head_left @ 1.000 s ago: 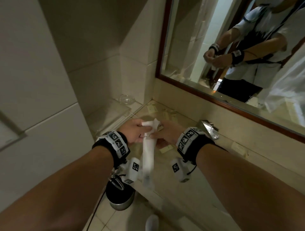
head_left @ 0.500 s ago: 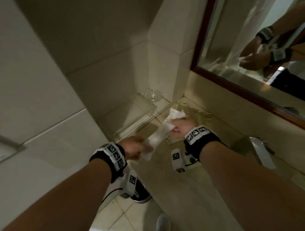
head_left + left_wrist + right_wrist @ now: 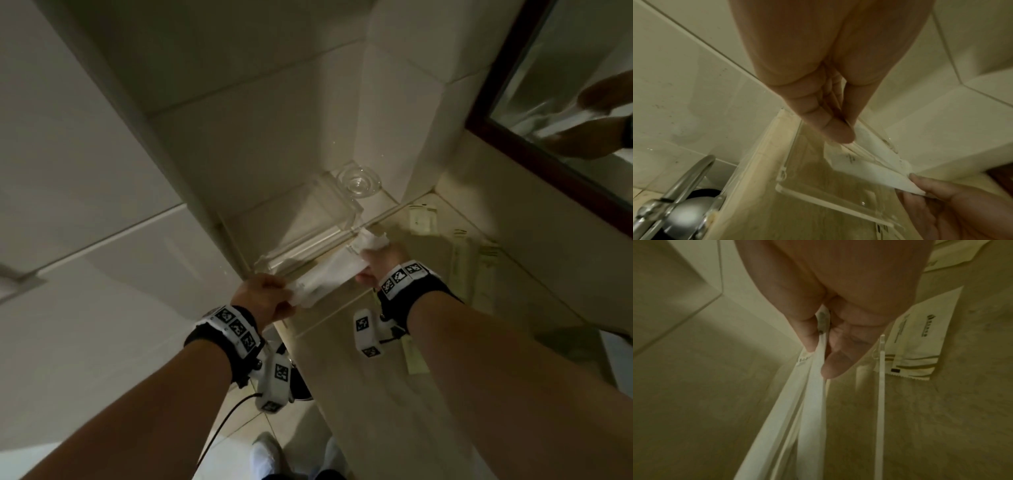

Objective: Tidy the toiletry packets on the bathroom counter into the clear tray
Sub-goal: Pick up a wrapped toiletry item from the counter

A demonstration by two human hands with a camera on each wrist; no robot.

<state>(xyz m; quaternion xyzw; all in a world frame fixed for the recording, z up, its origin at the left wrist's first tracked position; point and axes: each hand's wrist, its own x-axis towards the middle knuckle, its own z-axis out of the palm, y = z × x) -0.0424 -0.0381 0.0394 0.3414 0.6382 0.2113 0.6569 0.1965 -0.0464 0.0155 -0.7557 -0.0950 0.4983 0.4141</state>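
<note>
A stack of long white toiletry packets (image 3: 325, 277) stretches level between my two hands. My left hand (image 3: 291, 298) pinches the near end between thumb and fingers (image 3: 838, 131). The far end is pinched by my right hand (image 3: 364, 260), its fingers (image 3: 830, 363) curled round the packets (image 3: 812, 410). The stack hangs just over the counter-side wall of the clear tray (image 3: 301, 222), which sits in the counter's left corner against the tiled wall. In the left wrist view the packets (image 3: 875, 164) run above the tray (image 3: 828, 206). Whether they touch the tray I cannot tell.
A small glass dish (image 3: 358, 178) stands behind the tray. More flat packets (image 3: 423, 219) lie on the beige counter (image 3: 376, 394) toward the mirror (image 3: 565, 102), one (image 3: 920, 345) right beside the tray wall. A steel bin (image 3: 684, 211) stands on the floor below the counter's edge.
Both hands have carried the packets away from my body to the tray in the corner. The stack went from hanging upright to lying level between the hands.
</note>
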